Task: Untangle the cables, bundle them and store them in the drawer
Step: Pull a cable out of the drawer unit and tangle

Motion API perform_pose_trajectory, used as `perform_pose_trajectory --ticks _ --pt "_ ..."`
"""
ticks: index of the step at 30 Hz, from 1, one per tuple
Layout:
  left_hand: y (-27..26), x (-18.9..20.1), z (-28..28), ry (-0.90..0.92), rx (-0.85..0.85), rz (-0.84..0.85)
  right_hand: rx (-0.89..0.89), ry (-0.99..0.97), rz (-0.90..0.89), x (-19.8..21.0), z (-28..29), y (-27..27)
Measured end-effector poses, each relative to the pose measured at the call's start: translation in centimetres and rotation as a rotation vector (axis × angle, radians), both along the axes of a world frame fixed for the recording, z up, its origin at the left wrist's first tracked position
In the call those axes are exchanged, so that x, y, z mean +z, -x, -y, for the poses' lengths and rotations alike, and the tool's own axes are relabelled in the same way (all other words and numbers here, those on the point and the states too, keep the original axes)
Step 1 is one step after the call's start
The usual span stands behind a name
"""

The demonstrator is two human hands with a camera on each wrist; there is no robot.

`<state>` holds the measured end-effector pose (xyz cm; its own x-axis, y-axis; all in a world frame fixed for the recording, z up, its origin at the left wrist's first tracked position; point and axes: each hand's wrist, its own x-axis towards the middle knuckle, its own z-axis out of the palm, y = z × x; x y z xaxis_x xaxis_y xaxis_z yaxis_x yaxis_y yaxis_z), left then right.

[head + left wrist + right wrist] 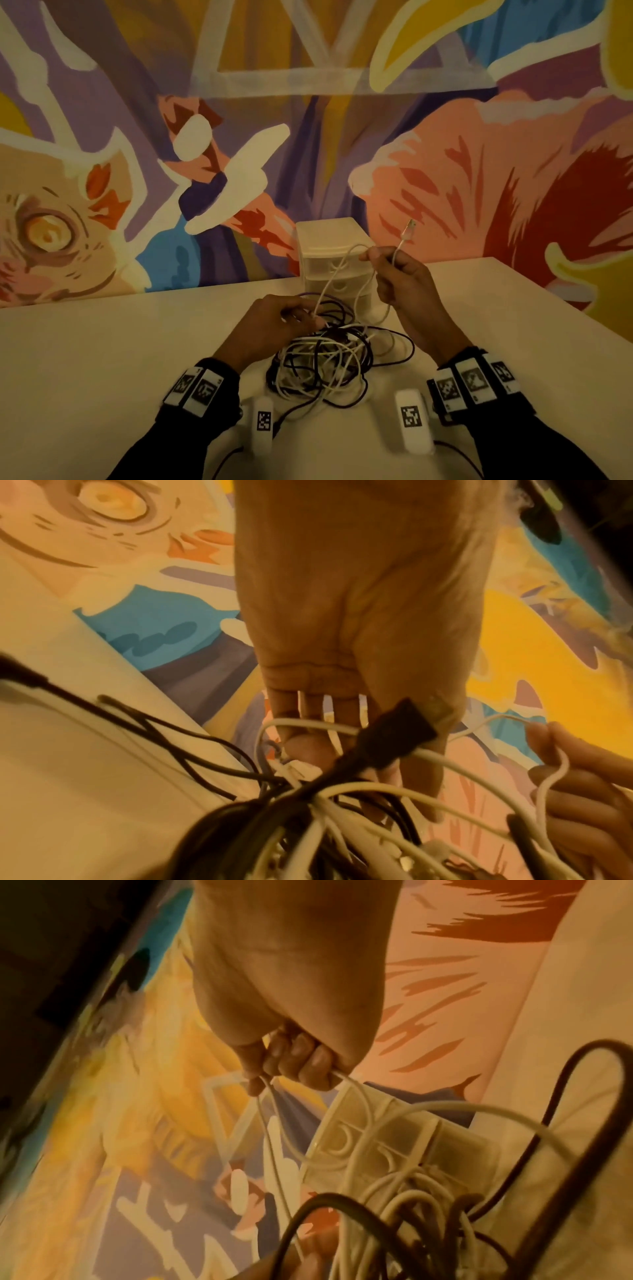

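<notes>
- A silver USB plug [410,229] is being shown only in the head view, above the right hand [402,274], whose curled fingers are being closed round a white cable [337,270].
- A black connector [394,739] is being shown in the left wrist view.
- The left hand [277,322] is pinching the tangle of white and dark cables [329,363] on the table [102,359].
- The shut mini drawer unit [330,246] is being left behind the tangle; its contents cannot be told.

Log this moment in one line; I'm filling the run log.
right hand: holds white cable | left hand: on tangle | drawers: closed
</notes>
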<state>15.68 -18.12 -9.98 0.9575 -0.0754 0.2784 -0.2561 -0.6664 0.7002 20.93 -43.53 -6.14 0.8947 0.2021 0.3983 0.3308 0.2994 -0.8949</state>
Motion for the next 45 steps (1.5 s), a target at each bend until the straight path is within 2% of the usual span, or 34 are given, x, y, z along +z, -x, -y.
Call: perform_pose_trajectory --ticks 2,5,7,10,13,15,18,21,24,26,29,31,33,35,38,40,43,45 --pt "0.1 0.0 0.0 0.027 0.006 0.019 -0.032 -0.018 -0.056 -0.1 0.4 -0.4" --pt "0.3 0.3 0.3 0.221 0.108 0.14 -0.349 0.167 -0.11 -0.7 0.6 -1.5" --pt "0.0 0.4 0.4 0.316 0.201 0.235 -0.455 0.22 -0.08 -1.5 0.7 -1.5" --pt "-0.1 0.6 1.2 0.402 0.245 0.316 -0.321 0.25 0.032 -1.4 -0.1 -0.9" --pt "-0.1 0.9 2.6 0.389 0.172 0.324 -0.146 0.298 -0.003 -1.2 -1.5 0.0" --pt "0.0 1.1 3.3 0.329 0.108 0.325 -0.102 0.326 -0.033 -1.5 -2.1 0.4" --pt "0.2 1.4 3.6 0.286 0.074 0.312 -0.108 0.271 -0.081 -1.4 -2.3 0.8" --pt "0.5 1.6 3.7 0.282 0.082 0.312 -0.056 0.123 -0.153 -0.9 -2.1 0.9" --pt "0.4 1.5 3.7 0.253 0.08 0.31 -0.074 0.191 -0.085 -1.0 -2.3 1.1" --pt "0.2 1.1 3.4 0.193 0.075 0.23 -0.114 0.21 -0.041 -0.9 -2.4 1.0" --pt "0.0 0.2 2.6 0.038 0.056 0.06 -0.177 -0.023 -0.022 0.2 -1.3 0.4" --pt "-0.2 -0.3 1.9 -0.002 0.058 -0.001 -0.177 -0.135 0.009 1.0 0.0 -0.1" --pt "-0.4 -0.5 1.5 -0.02 0.048 -0.063 -0.152 -0.078 0.066 1.5 0.3 0.1" --pt "-0.6 -0.6 1.7 -0.051 0.036 -0.091 -0.138 -0.06 0.107 1.8 0.1 0.7" --pt "-0.7 -0.5 2.1 -0.061 0.031 -0.059 -0.171 -0.192 0.033 1.7 0.2 0.2" --pt "-0.6 -0.3 2.2 -0.083 0.054 -0.022 -0.209 -0.12 -0.027 1.1 0.5 -0.4" --pt "-0.4 -0.1 1.8 -0.035 0.094 0.016 -0.26 0.148 -0.081 -0.4 0.4 -0.6" --pt "-0.4 0.1 1.6 0.0 0.141 0.075 -0.177 0.326 -0.054 -1.8 -0.1 -0.7"
